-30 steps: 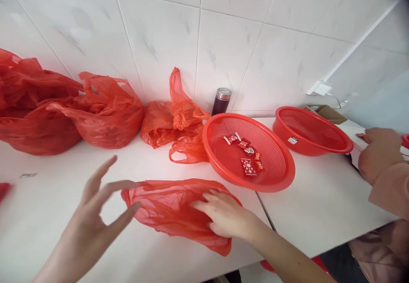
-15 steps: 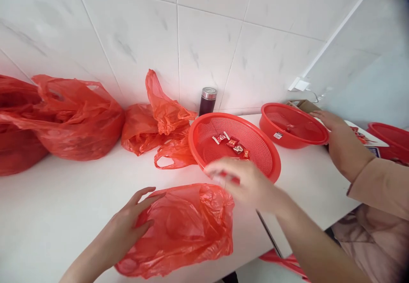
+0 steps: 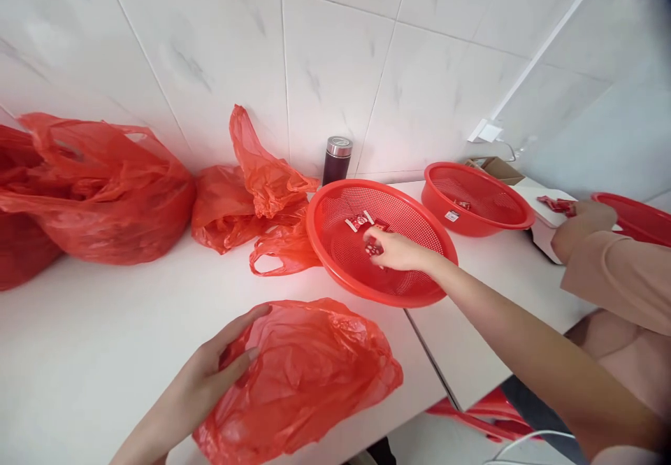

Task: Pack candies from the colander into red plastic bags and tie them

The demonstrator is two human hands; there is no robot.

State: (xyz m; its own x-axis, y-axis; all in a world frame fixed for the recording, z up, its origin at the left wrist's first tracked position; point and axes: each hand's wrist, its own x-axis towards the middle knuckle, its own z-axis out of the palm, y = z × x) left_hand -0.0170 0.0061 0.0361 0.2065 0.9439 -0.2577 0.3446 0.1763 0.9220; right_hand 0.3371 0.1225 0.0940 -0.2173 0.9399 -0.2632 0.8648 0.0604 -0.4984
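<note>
Since the earlier frame my right hand (image 3: 398, 252) has dropped from above the rim into the near basket (image 3: 328, 269), and its fingers are now pressed together, pinching a red packet (image 3: 373, 245) over the mesh floor. My left hand (image 3: 220, 353) lies spread, resting on a crumpled red bag (image 3: 309, 374) near the front edge of the table (image 3: 131, 297); I see no grip on it. Status as found: a few more packets (image 3: 361, 222) remain in the near basket, their count partly hidden by my hand. The second basket (image 3: 440, 212) holds at least one packet (image 3: 463, 205). Full-looking bags (image 3: 99, 192) sit against the wall (image 3: 210, 52) at the table's left end. At the right end, a co-worker's hand (image 3: 584, 231) is just beside further packets (image 3: 558, 206).
</note>
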